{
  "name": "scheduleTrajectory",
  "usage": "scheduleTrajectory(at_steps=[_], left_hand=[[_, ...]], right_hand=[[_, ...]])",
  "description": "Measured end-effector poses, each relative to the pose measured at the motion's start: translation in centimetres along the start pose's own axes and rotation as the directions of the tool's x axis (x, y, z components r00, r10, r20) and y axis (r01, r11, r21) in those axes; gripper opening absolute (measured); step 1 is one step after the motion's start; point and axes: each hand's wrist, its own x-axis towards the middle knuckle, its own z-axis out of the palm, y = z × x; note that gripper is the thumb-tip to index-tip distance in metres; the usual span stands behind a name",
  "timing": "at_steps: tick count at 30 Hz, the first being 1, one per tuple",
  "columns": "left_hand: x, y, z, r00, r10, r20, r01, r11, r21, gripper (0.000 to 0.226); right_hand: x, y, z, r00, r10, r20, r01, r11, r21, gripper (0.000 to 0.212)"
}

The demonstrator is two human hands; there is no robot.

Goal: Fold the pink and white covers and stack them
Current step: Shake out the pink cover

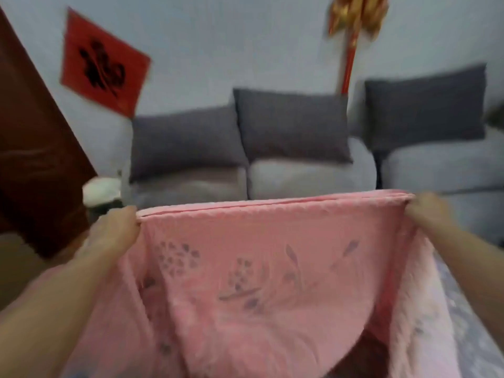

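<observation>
1. Grey sofa (pixel 313 175) stands behind; left of it hangs a red paper sign (pixel 105 64), its black character too blurred to read.
2. Before the sofa, left hand (pixel 114 230) and right hand (pixel 425 211) are wide apart, each pinching a top corner of the pink cover (pixel 259 268).
3. Its top edge looks doubled, so folding seems begun; I see no white cover and no stack.

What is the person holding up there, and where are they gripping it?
The pink cover, by its two top corners: left hand at one, right hand at the other.

Pale wall (pixel 245 36) with red poster (pixel 105 70), grey sofa (pixel 313 178) with dark cushions (pixel 291 124), brown door (pixel 35 159) left.
</observation>
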Motion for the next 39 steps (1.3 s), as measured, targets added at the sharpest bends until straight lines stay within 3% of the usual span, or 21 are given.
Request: scheduleTrajectory(at_steps=[3, 5, 7, 9, 11, 13, 15, 17, 18, 19, 20, 21, 22, 25, 28, 30, 32, 33, 34, 37, 39], left_hand=[[-5.1, -2.7, 8.9, 0.92, 0.141, 0.365, -0.175, 0.983, 0.061, 0.031], [-9.0, -4.8, 14.5, 0.689, 0.13, 0.713, -0.273, 0.958, 0.089, 0.039], [-12.6, -6.2, 18.6, 0.441, 0.055, 0.896, -0.345, 0.932, 0.113, 0.047], [-15.2, -7.1, 20.6, 0.278, 0.002, 0.961, -0.406, 0.907, 0.115, 0.055], [-15.2, -7.1, 20.5, 0.216, -0.046, 0.975, -0.46, 0.877, 0.143, 0.046], [-12.1, -7.6, 20.3, 0.215, -0.053, 0.975, -0.483, 0.862, 0.153, 0.038], [-6.4, -7.7, 20.0, 0.358, 0.032, 0.933, -0.408, 0.904, 0.125, 0.034], [1.1, -6.3, 18.5, 0.706, 0.028, 0.708, -0.071, 0.997, 0.031, 0.031], [4.9, -5.0, 16.5, 0.888, 0.01, 0.459, 0.034, 0.996, -0.088, 0.027], [8.2, -3.5, 14.0, 0.99, -0.002, 0.143, 0.029, 0.982, -0.188, 0.022], [11.4, -1.9, 11.4, 0.992, -0.045, -0.119, 0.015, 0.972, -0.235, 0.023], [13.8, -0.5, 9.4, 0.962, -0.106, -0.252, 0.037, 0.964, -0.263, 0.033], [15.6, 0.9, 7.7, 0.943, -0.16, -0.291, 0.074, 0.955, -0.287, 0.048], [16.9, 6.4, 7.3, 0.97, -0.099, -0.22, 0.017, 0.938, -0.346, 0.066], [9.8, 13.3, 9.2, 0.949, 0.306, 0.081, -0.191, 0.758, -0.624, 0.052], [2.3, 17.1, 10.5, 0.724, 0.533, 0.437, 0.078, 0.567, -0.82, 0.053], [-3.9, 20.9, 12.2, 0.477, 0.68, 0.557, 0.274, 0.487, -0.83, 0.056], [-6.1, 22.6, 13.5, 0.427, 0.71, 0.56, 0.287, 0.48, -0.829, 0.049], [-8.1, 24.4, 14.6, 0.428, 0.711, 0.558, 0.273, 0.487, -0.83, 0.048], [-11.0, 29.2, 17.4, 0.601, 0.599, 0.53, 0.249, 0.489, -0.836, 0.09], [-11.8, 32.1, 18.7, 0.654, 0.554, 0.515, 0.292, 0.443, -0.848, 0.107]], right_hand=[[-6.1, 5.8, 10.0, 0.892, -0.151, 0.426, 0.238, 0.958, -0.159, 0.044], [-9.9, 10.6, 16.8, 0.718, -0.25, 0.649, 0.487, 0.847, -0.213, 0.06], [-15.3, 12.9, 21.0, 0.574, 0.036, 0.818, 0.533, 0.742, -0.406, 0.078], [-20.0, 13.9, 23.2, 0.467, 0.207, 0.86, 0.564, 0.679, -0.47, 0.062], [-21.5, 13.2, 24.6, 0.299, 0.307, 0.903, 0.55, 0.718, -0.427, 0.054], [-19.0, 10.9, 24.2, 0.177, 0.389, 0.904, 0.58, 0.701, -0.416, 0.051], [-10.3, 13.2, 25.9, 0.237, 0.159, 0.958, 0.628, 0.728, -0.276, 0.029], [-3.6, 9.0, 21.3, 0.577, -0.187, 0.795, 0.564, 0.795, -0.222, 0.05], [-2.3, 5.4, 18.5, 0.768, -0.121, 0.629, 0.377, 0.879, -0.291, 0.035], [-1.4, 0.7, 14.3, 0.927, -0.056, 0.371, 0.166, 0.948, -0.27, 0.013], [-0.4, -2.9, 11.0, 0.996, -0.058, 0.065, 0.072, 0.968, -0.239, 0.014], [0.2, -6.9, 8.0, 0.984, -0.038, -0.174, 0.01, 0.988, -0.157, 0.028], [0.5, -10.0, 5.7, 0.96, -0.021, -0.28, -0.001, 0.997, -0.079, 0.036], [-0.3, -14.1, 4.3, 0.967, -0.08, -0.241, 0.087, 0.996, 0.018, 0.033], [-2.9, -14.8, 7.7, 0.992, -0.124, -0.015, 0.125, 0.989, 0.074, 0.023], [-4.4, -13.9, 10.3, 0.983, -0.13, 0.13, 0.116, 0.987, 0.11, 0.006], [-5.2, -12.9, 12.3, 0.967, -0.144, 0.209, 0.106, 0.978, 0.181, 0.016], [-5.5, -12.6, 12.7, 0.955, -0.171, 0.241, 0.117, 0.968, 0.224, 0.024], [-5.6, -12.5, 12.9, 0.942, -0.212, 0.259, 0.14, 0.952, 0.273, 0.029], [-4.5, -11.9, 12.7, 0.898, -0.279, 0.34, 0.169, 0.933, 0.318, 0.022], [-3.1, -11.2, 12.0, 0.869, -0.308, 0.387, 0.171, 0.921, 0.35, 0.017]])
